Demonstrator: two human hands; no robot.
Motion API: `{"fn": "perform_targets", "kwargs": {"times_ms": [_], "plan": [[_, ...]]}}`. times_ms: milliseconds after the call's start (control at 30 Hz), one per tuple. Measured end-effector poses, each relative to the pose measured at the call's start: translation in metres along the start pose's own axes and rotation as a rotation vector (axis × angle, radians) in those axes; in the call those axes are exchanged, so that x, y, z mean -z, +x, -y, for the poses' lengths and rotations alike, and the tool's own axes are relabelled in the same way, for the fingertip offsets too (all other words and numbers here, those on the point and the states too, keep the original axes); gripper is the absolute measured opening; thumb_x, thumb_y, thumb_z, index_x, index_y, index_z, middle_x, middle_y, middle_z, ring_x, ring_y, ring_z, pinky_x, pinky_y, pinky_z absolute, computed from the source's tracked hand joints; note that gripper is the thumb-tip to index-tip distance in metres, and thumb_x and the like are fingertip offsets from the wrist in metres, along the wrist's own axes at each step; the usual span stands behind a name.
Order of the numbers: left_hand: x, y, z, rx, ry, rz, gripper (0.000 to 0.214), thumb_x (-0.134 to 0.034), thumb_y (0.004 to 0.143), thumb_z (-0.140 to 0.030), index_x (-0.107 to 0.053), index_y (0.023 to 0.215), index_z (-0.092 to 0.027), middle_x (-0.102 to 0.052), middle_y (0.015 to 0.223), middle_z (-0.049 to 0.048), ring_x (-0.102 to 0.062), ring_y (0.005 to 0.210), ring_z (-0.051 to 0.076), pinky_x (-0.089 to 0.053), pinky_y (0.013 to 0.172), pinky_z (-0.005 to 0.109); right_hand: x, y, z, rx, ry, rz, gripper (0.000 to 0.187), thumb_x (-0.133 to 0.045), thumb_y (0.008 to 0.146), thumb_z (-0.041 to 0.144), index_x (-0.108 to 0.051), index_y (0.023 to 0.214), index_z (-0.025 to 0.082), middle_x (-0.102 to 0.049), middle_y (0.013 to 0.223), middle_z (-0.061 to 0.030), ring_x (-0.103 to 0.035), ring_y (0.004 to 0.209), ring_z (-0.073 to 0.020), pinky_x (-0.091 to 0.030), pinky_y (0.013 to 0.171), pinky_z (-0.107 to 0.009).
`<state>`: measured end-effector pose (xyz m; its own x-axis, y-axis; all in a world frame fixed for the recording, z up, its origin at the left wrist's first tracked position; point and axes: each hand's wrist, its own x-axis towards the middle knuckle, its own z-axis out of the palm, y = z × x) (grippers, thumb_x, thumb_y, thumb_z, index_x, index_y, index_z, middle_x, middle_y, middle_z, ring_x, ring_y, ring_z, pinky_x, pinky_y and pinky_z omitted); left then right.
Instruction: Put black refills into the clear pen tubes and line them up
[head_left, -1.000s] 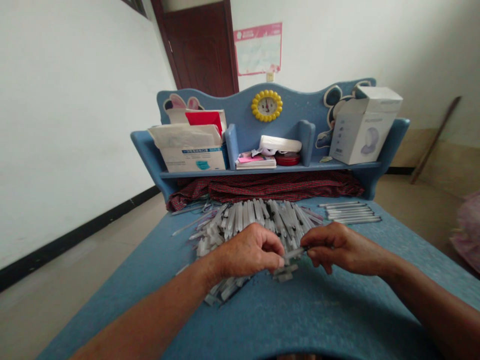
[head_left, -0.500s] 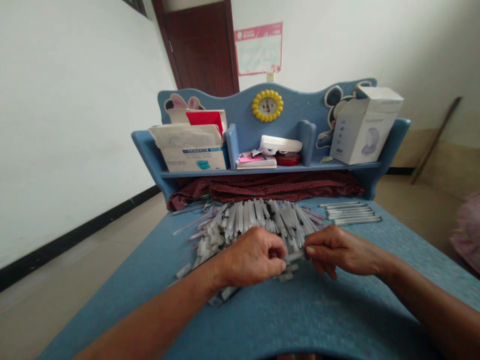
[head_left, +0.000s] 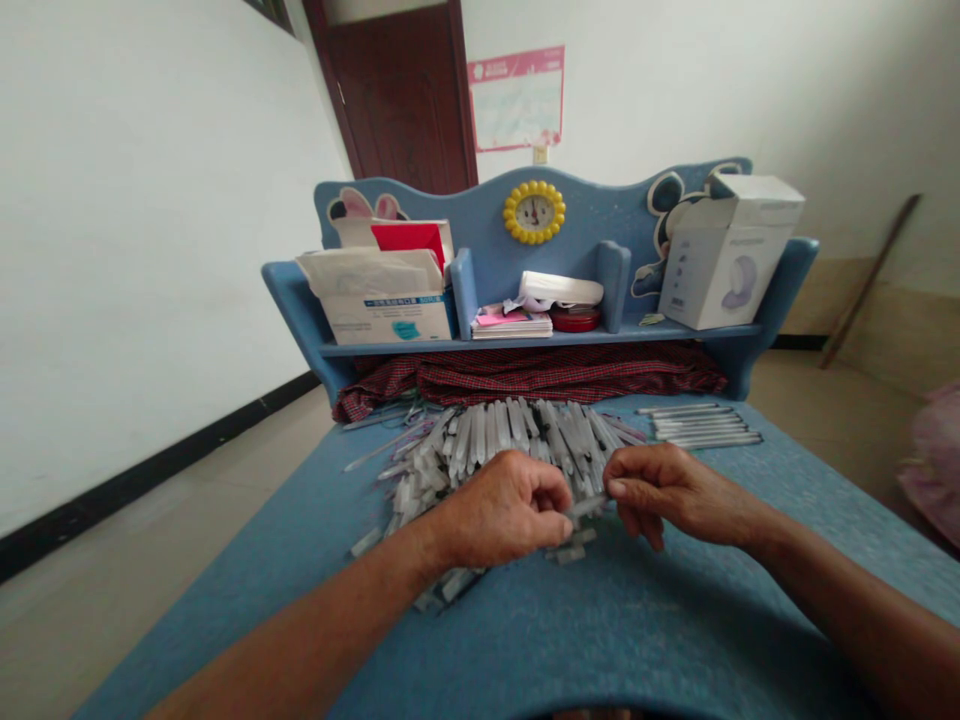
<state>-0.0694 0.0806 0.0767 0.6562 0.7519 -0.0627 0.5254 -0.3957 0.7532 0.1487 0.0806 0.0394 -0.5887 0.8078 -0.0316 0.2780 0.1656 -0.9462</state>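
My left hand point(head_left: 510, 508) is closed, thumb and fingers pinching the left end of a translucent pen cap point(head_left: 589, 506), or a similar small clear pen part. At its other end, the thumb and forefinger of my right hand point(head_left: 675, 492) are pinched together on it. The piece slants slightly up to the right. Behind and left of my hands spreads a large pile of translucent pen parts point(head_left: 480, 440), partly covered by my left hand and forearm. A few short clear pieces point(head_left: 572, 552) lie on the table just below the held one.
Several pens point(head_left: 709, 438) lie side by side at the right back of the blue table point(head_left: 645, 640). A red checked cloth point(head_left: 555, 372) is bunched under the shelf point(head_left: 360, 349). The shelf holds a mask box point(head_left: 394, 315), papers point(head_left: 510, 327) and a white carton point(head_left: 731, 255).
My right hand has risen a little and shifted slightly left, and the right end of the clear piece has tilted up with it. My left hand has hardly moved.
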Motion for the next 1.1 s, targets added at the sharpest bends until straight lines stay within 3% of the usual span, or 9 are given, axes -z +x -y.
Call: {"fn": "perform_targets", "kwargs": {"times_ms": [200,400,633,800,967,1100], "plan": [[-0.0026,-0.0005,0.0005,-0.003,0.083,-0.037,0.003,-0.058,0.068,-0.014,-0.06,0.068,-0.014,-0.045,0.052,-0.0065,-0.041,0.049,0.006,-0.03,0.046,0.017,-0.0003,0.0013,-0.0017,-0.014,-0.039,-0.014,0.044,-0.043,0.087,0.054,-0.047,0.065,0.017,-0.056,0.051,0.0013,-0.051,0.037,-0.0072,-0.038,0.036,-0.017],[-0.0016,0.0,0.001,-0.004,0.108,-0.072,0.005,-0.057,0.068,-0.014,-0.061,0.07,-0.013,-0.046,0.053,-0.0061,-0.041,0.05,0.007,-0.03,0.047,0.017,0.0028,0.0019,-0.0005,-0.003,0.02,-0.058,0.037,-0.055,0.081,0.053,-0.053,0.086,0.016,-0.061,0.058,0.0012,-0.054,0.041,-0.0086,-0.043,0.04,-0.018],[-0.0018,0.0003,0.001,-0.017,0.117,-0.092,0.005,-0.056,0.068,-0.012,-0.06,0.068,-0.013,-0.045,0.053,-0.0061,-0.041,0.05,0.007,-0.03,0.047,0.017,0.0001,0.0056,-0.0049,-0.003,-0.029,-0.085,0.049,-0.044,0.084,0.059,-0.051,0.061,0.015,-0.056,0.049,0.0003,-0.051,0.036,-0.0072,-0.038,0.036,-0.017],[-0.0021,0.0002,0.0013,-0.016,0.128,-0.107,0.005,-0.056,0.067,-0.01,-0.06,0.067,-0.013,-0.045,0.052,-0.0064,-0.041,0.049,0.007,-0.03,0.047,0.017,-0.0007,0.0051,-0.0033,0.004,0.03,-0.111,0.039,-0.058,0.078,0.054,-0.056,0.08,0.015,-0.061,0.057,0.0007,-0.055,0.04,-0.0087,-0.041,0.039,-0.018],[-0.0019,0.0008,0.0014,-0.024,0.131,-0.115,0.005,-0.056,0.068,-0.011,-0.061,0.069,-0.013,-0.045,0.052,-0.0064,-0.041,0.049,0.006,-0.03,0.048,0.017,-0.0027,0.0072,-0.0048,0.003,-0.017,-0.121,0.053,-0.042,0.084,0.061,-0.052,0.06,0.015,-0.056,0.048,-0.0004,-0.052,0.036,-0.0076,-0.038,0.037,-0.017],[-0.0023,0.001,0.0025,-0.021,0.131,-0.117,0.006,-0.056,0.068,-0.011,-0.062,0.069,-0.013,-0.046,0.052,-0.0062,-0.042,0.049,0.007,-0.031,0.048,0.017,-0.0013,0.007,-0.0055,-0.005,0.015,-0.122,0.043,-0.053,0.08,0.057,-0.057,0.078,0.015,-0.059,0.054,0.0009,-0.054,0.039,-0.0088,-0.04,0.038,-0.018]]}}
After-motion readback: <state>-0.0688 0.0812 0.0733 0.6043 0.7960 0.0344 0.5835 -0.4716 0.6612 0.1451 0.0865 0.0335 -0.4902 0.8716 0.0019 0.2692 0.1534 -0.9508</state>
